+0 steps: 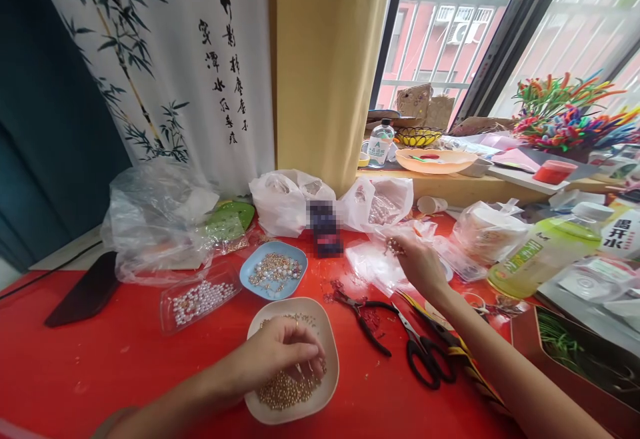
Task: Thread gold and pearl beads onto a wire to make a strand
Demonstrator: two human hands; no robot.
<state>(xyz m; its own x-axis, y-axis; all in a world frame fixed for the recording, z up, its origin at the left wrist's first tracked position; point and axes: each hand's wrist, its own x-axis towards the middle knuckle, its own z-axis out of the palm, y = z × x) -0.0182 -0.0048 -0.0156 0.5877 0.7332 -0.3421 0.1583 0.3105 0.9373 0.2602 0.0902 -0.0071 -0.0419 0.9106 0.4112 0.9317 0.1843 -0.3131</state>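
My left hand (287, 352) hovers over a cream dish (331, 382) of small gold beads (285, 392). Its fingers are curled with the thumb against them; anything between them is hidden. Farther forward and to the right, my right hand (420, 262) is closed at the fingertips on a small cluster of beads (395, 246), above clear plastic bags (370, 266). Just behind the cream dish sits a blue dish (249, 267) of mixed gold and pearl beads. To its left is a clear tray (167, 316) of white pearl beads (205, 299).
Pliers (365, 326) and black-handled scissors (420, 352) lie right of the cream dish. A black phone (87, 289) rests at the left. Along the back stand white plastic bags (283, 202). A green drink bottle (545, 256) and an open box (530, 366) are at the right.
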